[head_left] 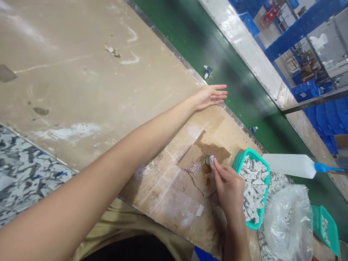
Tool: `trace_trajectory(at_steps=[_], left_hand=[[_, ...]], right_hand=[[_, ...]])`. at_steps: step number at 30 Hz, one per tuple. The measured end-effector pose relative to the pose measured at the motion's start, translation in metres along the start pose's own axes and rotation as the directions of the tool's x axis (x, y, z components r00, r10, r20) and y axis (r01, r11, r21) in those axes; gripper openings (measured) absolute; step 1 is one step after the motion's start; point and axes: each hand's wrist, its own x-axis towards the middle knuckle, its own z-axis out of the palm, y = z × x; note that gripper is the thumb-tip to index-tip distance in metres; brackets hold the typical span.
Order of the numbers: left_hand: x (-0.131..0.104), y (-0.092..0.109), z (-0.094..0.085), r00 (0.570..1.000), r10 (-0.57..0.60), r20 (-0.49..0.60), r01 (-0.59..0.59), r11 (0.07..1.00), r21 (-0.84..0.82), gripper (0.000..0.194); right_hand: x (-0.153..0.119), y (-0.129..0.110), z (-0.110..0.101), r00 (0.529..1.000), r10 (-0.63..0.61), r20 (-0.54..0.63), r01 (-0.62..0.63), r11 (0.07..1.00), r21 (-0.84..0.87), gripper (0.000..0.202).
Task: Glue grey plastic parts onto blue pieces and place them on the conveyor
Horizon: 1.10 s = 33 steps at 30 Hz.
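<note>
basket [239, 160] of pale scraps [254, 177] sits just beside the right hand [228, 183], probably for easy reach. that hand pinches a small pale piece [211, 159] at its fingertips, seemingly for fine control, by a round thing [207, 160]; the left hand [206, 98], fingers outstretched and empty, reaches over the green belt's [241, 87] edge.

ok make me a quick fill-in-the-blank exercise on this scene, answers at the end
1. The right hand pinches a small pale piece over stained, corrugated ____.
2. The open left hand extends over the edge of the ____ conveyor belt.
3. The white bottle has a ____ nozzle.

Missing words: cardboard; green; blue.
</note>
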Motion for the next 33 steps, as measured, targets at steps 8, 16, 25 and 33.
trace_trajectory(at_steps=[8, 16, 25, 33], left_hand=[[0.005, -0.002, -0.005, 0.998, 0.006, 0.060, -0.008, 0.999, 0.040, 0.058], [0.023, -0.009, -0.018, 1.000, -0.008, -0.002, 0.008, 0.999, 0.047, 0.048], [-0.003, -0.013, 0.020, 0.968, 0.235, -0.092, -0.121, 0.750, 0.651, 0.036], [0.038, -0.040, 0.069, 0.892, 0.153, 0.425, -0.450, 0.222, 0.865, 0.041]], right_hand=[[0.001, -0.006, -0.002, 0.998, -0.003, 0.062, 0.006, 0.999, -0.041, 0.023], [0.000, -0.003, 0.000, 0.996, -0.013, 0.091, 0.019, 0.998, -0.065, 0.027], [0.001, -0.002, -0.003, 0.995, 0.092, -0.046, -0.083, 0.980, 0.182, 0.031], [0.001, 0.006, 0.006, 0.989, 0.088, -0.116, -0.063, 0.978, 0.198, 0.033]])
